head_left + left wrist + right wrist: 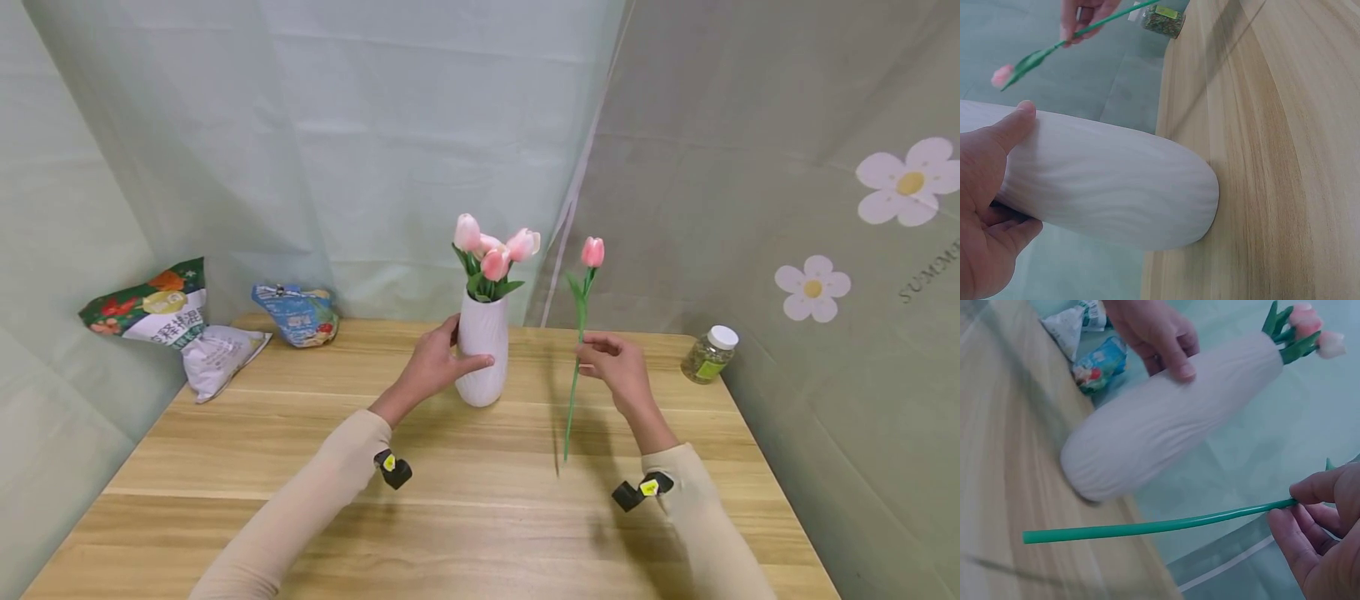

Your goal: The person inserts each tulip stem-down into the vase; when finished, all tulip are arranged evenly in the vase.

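A white ribbed vase (pixel 483 358) stands upright on the wooden table, with several pink tulips (pixel 495 262) in its mouth. My left hand (pixel 437 360) grips the vase from its left side, thumb across the front and fingers behind. Between thumb and fingertips, my right hand (pixel 617 367) pinches the green stem of a single pink tulip (pixel 592 252), to the right of the vase. This tulip is nearly vertical, bloom up. In the right wrist view its bare stem (pixel 1147 528) reaches out from the fingertips over the table.
At the back right corner sits a clear jar (pixel 708 357) with a white lid. A blue bag (pixel 298 317) and a green and white bag (pixel 161 308) lie at the back left. Fabric sheets (pixel 450 125) hang behind the wooden table (pixel 465 517).
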### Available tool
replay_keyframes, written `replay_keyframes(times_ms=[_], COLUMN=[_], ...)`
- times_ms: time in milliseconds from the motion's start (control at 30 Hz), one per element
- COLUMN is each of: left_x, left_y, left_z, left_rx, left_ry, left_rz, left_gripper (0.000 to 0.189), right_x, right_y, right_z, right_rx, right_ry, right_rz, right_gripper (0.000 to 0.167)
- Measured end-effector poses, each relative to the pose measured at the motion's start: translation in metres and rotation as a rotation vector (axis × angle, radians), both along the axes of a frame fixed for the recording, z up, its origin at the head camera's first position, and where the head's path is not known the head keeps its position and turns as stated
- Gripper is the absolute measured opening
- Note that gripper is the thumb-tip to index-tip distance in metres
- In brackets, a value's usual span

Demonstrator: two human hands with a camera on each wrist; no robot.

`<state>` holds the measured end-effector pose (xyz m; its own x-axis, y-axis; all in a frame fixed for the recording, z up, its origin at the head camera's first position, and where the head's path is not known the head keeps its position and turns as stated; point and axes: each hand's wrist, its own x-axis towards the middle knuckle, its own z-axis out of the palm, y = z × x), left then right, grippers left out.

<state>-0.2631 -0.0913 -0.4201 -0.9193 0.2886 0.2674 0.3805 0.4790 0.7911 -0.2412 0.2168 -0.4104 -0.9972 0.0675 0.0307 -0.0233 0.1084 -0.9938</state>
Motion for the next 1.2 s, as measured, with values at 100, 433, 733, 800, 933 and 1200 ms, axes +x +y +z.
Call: replay_keyframes(times_ms=[100, 433, 733, 800, 933, 1200], left_x=[0.0, -0.001, -0.001, -0.001, -0.001, -0.001], left_y=[0.0, 0.001, 0.001, 0.001, 0.001, 0.0], left_z=[0.0, -0.002, -0.002, -0.002, -0.002, -0.002], left_rx=[-0.003, -0.012, -0.019, -0.02, -0.023, -0.023], left_ry=[0.001, -0.008, 0.002, 0.003, 0.0, 0.003], left_rz=[0.003, 0.007, 0.009, 0.01, 0.013, 0.013], left_gripper=[0.089, 0.089, 0.089, 0.089, 0.088, 0.088], right_x=[0.001, 0.007, 0.011, 0.012, 0.014, 0.015], right_y=[0.0, 0.001, -0.001, -0.002, -0.003, -0.003], right_z=[0.008, 0.036, 0.058, 0.061, 0.067, 0.076], right_rx=[-0.005, -0.042, -0.078, -0.089, -0.097, -0.182], right_ry=[0.035, 0.182, 0.302, 0.325, 0.364, 0.455], right_rz=[-0.002, -0.028, -0.057, -0.061, -0.068, -0.073], right_gripper=[0.033, 0.026, 0.015, 0.015, 0.024, 0.013])
